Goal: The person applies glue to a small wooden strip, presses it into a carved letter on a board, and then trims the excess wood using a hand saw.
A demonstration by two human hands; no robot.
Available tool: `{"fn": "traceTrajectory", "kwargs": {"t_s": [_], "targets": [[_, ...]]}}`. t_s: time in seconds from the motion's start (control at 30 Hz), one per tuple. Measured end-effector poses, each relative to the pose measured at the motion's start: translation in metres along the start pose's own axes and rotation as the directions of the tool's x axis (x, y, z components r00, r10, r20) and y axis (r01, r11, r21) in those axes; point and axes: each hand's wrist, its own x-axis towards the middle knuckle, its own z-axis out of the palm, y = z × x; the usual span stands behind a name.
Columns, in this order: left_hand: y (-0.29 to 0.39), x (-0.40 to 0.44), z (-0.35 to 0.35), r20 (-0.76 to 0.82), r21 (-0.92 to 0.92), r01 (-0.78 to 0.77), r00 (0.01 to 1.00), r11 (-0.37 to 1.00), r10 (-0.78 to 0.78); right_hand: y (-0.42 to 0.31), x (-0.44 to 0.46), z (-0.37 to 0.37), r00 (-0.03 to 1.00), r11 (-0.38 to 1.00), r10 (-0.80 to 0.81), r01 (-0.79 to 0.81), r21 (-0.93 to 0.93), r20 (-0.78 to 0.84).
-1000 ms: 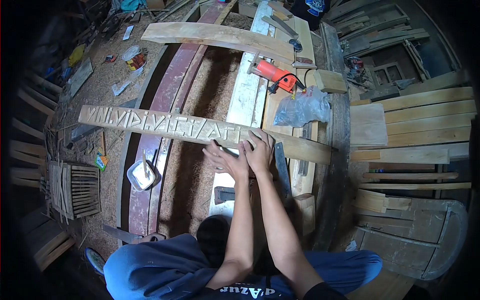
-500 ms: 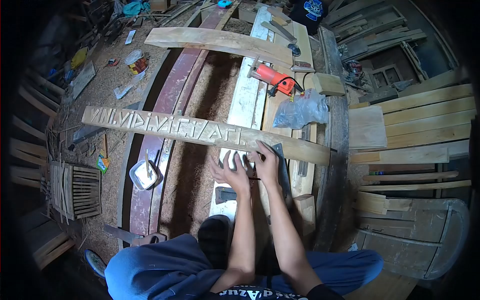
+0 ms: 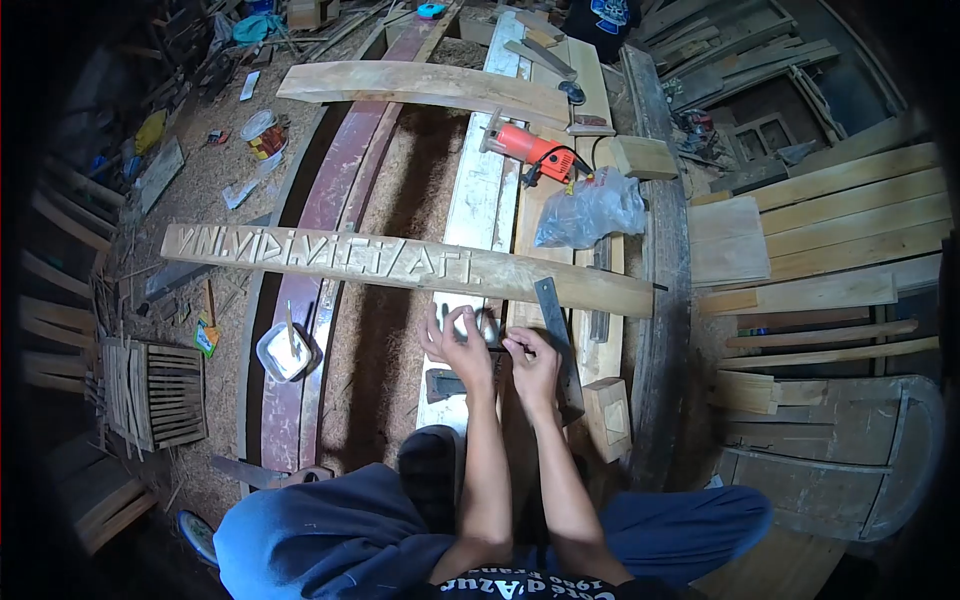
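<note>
A long wooden board (image 3: 560, 285) with raised carved letters lies across the beams in front of me. Just below its near edge, my left hand (image 3: 465, 352) is curled around a pale, rounded thing (image 3: 488, 328) that I cannot make out. To its right is my right hand (image 3: 535, 368), thumb and fingers pinched together; whatever they hold is too small to name. A dark metal square (image 3: 556, 325) leans beside the right hand, its upper end overlapping the board. A dark block-like tool (image 3: 445, 384) rests below my left hand.
A red power tool (image 3: 530, 148) and a clear plastic bag (image 3: 592, 212) lie beyond the board. On the maroon beam at left stands a white tub (image 3: 284, 352) with a brush. A handsaw (image 3: 250, 470) lies by my knee; a wood block (image 3: 606, 420) sits at right.
My right hand has drawn down and away from the board's edge, and its fingers have come together in a pinch. The left hand's fingers have curled in more.
</note>
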Motion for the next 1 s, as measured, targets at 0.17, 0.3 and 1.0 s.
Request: {"fn": "traceTrajectory", "kwargs": {"t_s": [0.17,0.3,1.0], "targets": [[-0.007,-0.001,0.002,0.130,-0.042,-0.037,0.991,0.998,0.042,0.001,0.019,0.021,0.998,1.000,-0.028,0.027,0.014,0.062],[-0.014,0.007,0.002,0.167,-0.038,-0.079,0.982,0.996,0.084,-0.012,0.033,0.033,0.994,0.995,-0.083,0.086,-0.048,0.074],[-0.024,0.030,0.003,0.145,-0.009,-0.044,0.988,0.999,0.045,0.000,0.055,0.054,0.938,0.766,-0.290,0.346,-0.542,0.189]]}}
